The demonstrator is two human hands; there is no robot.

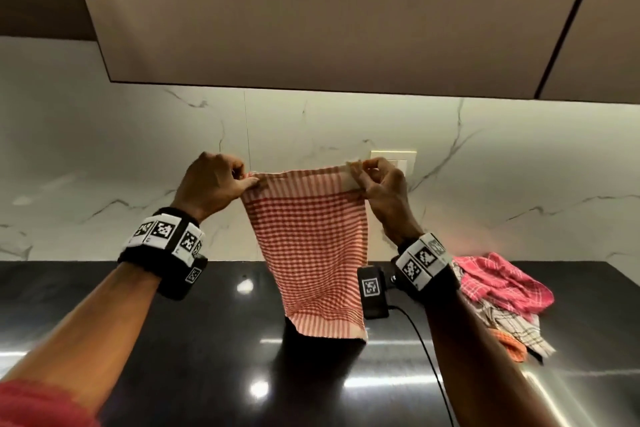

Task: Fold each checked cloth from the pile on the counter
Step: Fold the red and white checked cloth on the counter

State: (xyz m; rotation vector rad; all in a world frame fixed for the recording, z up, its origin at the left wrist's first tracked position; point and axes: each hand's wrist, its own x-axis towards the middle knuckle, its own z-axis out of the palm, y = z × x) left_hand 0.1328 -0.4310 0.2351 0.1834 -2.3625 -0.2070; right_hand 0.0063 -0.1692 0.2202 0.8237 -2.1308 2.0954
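A red-and-white checked cloth hangs in the air above the black counter, held up by its top edge. My left hand pinches its top left corner and my right hand pinches its top right corner. The cloth's lower edge hangs just over the counter top. To the right lies the pile of cloths: a pink checked one on top, a white one with dark lines under it, an orange one at the front.
A marble backsplash rises behind the counter, with a wall switch plate behind my right hand. A beige overhead cabinet hangs above. Both wrists carry black bands with markers, and a black cable trails from the right one.
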